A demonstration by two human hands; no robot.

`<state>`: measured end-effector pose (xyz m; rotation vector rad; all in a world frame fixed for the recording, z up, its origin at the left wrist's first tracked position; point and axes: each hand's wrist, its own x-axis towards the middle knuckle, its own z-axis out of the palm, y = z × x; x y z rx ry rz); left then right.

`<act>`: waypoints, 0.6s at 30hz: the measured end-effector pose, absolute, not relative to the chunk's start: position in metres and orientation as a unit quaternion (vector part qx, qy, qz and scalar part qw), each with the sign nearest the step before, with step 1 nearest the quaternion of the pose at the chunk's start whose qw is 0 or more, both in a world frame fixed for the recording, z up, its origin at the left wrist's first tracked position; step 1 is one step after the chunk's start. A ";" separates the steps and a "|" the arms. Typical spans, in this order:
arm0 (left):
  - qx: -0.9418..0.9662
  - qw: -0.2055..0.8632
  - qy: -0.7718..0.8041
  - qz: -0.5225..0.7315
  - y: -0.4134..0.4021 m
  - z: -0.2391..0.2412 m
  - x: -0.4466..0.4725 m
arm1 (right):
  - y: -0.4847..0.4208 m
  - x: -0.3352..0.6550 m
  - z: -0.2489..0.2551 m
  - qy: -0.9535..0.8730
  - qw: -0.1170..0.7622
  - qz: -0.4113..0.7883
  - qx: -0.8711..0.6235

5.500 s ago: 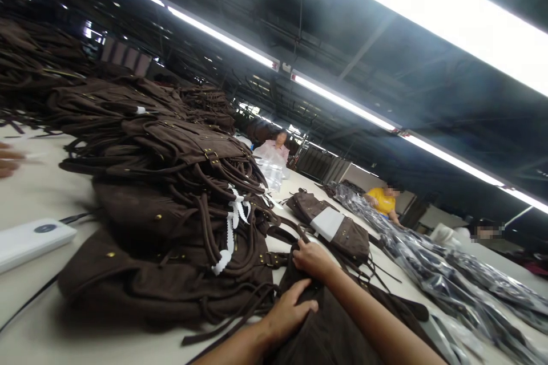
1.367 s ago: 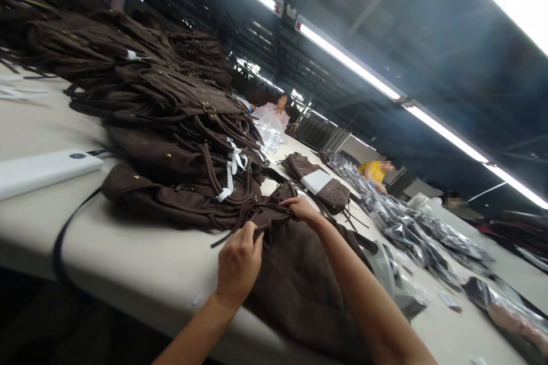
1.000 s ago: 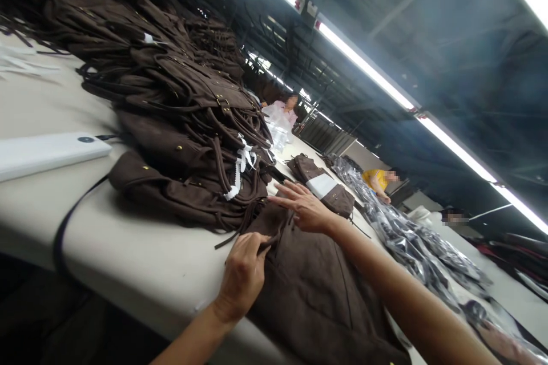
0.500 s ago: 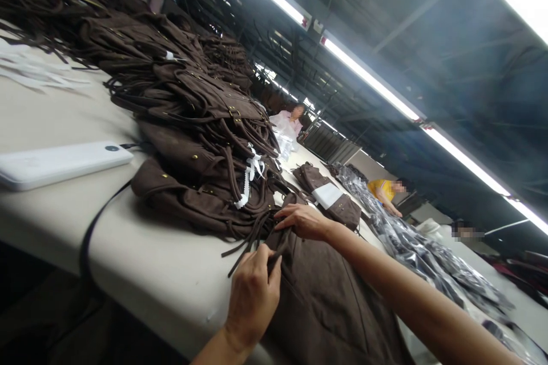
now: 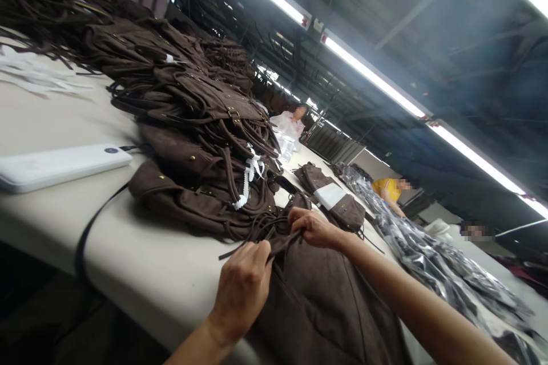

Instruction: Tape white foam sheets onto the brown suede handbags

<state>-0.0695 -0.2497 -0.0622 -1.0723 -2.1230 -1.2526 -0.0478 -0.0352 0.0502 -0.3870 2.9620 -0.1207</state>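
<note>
Fingers of the left hand (image 5: 243,288) and right hand (image 5: 314,227) are pinching a thin brown strap (image 5: 286,242) of the bag (image 5: 325,302), risking snagging loose cords from the neighbouring pile (image 5: 201,182).

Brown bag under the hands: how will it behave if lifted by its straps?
Probably floppy: the brown bag lies flat and drapes over the table edge. Its thin straps, pinched by left hand and right hand, look limp and tangle-prone.

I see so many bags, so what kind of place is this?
Probably a bag factory: stacked brown bags cover a long table, plastic-wrapped ones lie farther along, and other workers sit there.
</note>
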 end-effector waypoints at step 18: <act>-0.368 -0.351 -0.578 -0.638 -0.255 -0.034 -0.092 | -0.051 -0.078 0.054 0.951 0.181 0.173 -0.183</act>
